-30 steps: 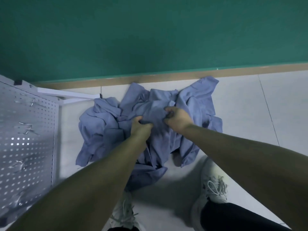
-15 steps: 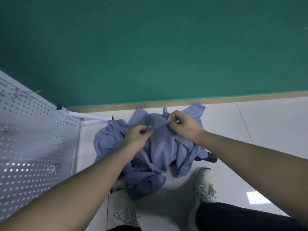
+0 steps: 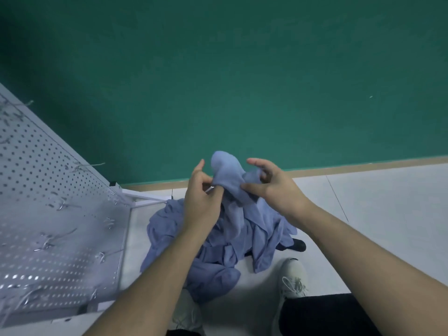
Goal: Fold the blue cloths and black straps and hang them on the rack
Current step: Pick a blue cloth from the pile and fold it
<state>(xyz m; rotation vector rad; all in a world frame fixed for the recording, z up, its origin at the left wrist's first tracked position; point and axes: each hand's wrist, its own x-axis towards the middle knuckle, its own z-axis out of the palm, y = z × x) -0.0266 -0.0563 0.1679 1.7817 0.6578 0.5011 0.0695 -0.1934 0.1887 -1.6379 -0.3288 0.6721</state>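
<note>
A blue cloth (image 3: 228, 175) hangs lifted above the floor between my two hands. My left hand (image 3: 200, 202) pinches its left edge with thumb and fingers. My right hand (image 3: 269, 187) pinches the right side of the same cloth, its other fingers spread. Below them a heap of blue cloths (image 3: 218, 251) lies crumpled on the floor. A dark piece (image 3: 298, 244), perhaps a black strap, pokes out at the heap's right edge. The white pegboard rack (image 3: 48, 214) with metal hooks (image 3: 63, 206) stands at the left.
A green wall (image 3: 242, 81) with a tan skirting strip rises behind the heap. Pale floor tiles (image 3: 375, 214) spread to the right. My two white shoes (image 3: 292, 277) stand just in front of the heap. The rack's white base frame (image 3: 145, 202) touches the pile's left side.
Both hands have raised one blue cloth out of the heap and brought it higher and closer. The view has tilted up, showing more wall and rack.
</note>
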